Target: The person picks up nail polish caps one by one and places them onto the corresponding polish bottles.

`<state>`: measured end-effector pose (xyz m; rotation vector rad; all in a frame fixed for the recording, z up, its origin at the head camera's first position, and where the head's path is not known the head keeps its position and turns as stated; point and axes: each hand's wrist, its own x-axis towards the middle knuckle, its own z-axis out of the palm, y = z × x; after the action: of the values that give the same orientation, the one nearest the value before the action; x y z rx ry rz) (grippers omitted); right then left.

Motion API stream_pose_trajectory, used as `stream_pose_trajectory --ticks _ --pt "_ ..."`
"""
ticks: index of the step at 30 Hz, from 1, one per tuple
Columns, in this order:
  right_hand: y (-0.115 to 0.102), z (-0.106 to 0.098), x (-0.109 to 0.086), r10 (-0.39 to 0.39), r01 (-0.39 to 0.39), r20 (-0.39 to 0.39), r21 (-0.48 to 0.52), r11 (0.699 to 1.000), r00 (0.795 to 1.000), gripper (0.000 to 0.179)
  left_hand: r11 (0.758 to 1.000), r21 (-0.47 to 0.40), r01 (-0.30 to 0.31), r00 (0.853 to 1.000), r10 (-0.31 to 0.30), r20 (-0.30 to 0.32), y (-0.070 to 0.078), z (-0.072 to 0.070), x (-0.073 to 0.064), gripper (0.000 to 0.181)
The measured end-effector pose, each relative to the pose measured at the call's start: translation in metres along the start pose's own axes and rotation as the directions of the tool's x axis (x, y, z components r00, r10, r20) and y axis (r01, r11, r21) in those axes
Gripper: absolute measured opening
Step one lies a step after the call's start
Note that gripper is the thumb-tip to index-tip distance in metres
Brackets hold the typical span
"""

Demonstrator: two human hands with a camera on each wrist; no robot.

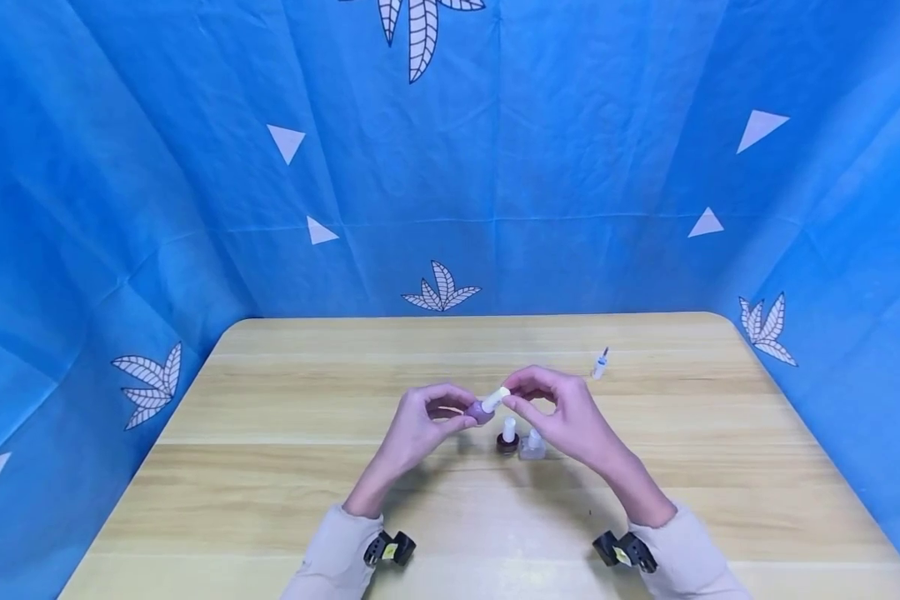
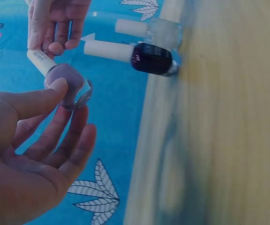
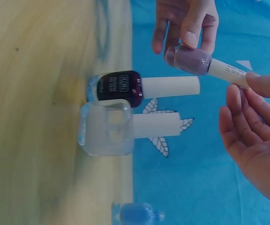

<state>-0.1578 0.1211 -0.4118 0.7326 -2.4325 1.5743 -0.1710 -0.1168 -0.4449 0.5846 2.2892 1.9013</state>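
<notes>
Above the table, my left hand (image 1: 417,425) pinches the rounded body of a mauve nail polish bottle (image 2: 64,79) between thumb and fingers. The bottle tilts, its white cap (image 3: 226,71) pointing up toward my right hand (image 1: 570,417). Thumb and fingertips of that right hand pinch the end of the cap, which sits on the bottle. Just beyond and below the hands, a dark red nail polish bottle (image 3: 118,88) stands upright with a white cap. Beside it stands a clear nail polish bottle (image 3: 108,127), also white-capped, partly behind the right hand in the head view.
Farther back on the right of the wooden table (image 1: 307,367) is a small vial (image 1: 600,364) with a thin dark tip, bluish in the right wrist view. A blue patterned cloth (image 1: 450,167) hangs around the table's back and sides.
</notes>
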Motion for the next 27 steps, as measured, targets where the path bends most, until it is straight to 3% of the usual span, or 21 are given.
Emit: stream_pose_trajectory --ticks 7,27 --pt "0.008 0.008 -0.002 -0.084 0.087 0.032 -0.124 0.988 0.996 0.014 0.997 0.07 0.035 0.998 -0.038 0.041 -0.008 0.004 -0.003 0.02" --pt "0.011 0.025 -0.004 0.024 0.003 0.131 -0.197 0.98 0.991 0.014 0.96 0.277 0.04 0.992 -0.071 0.102 -0.029 0.001 -0.011 0.014"
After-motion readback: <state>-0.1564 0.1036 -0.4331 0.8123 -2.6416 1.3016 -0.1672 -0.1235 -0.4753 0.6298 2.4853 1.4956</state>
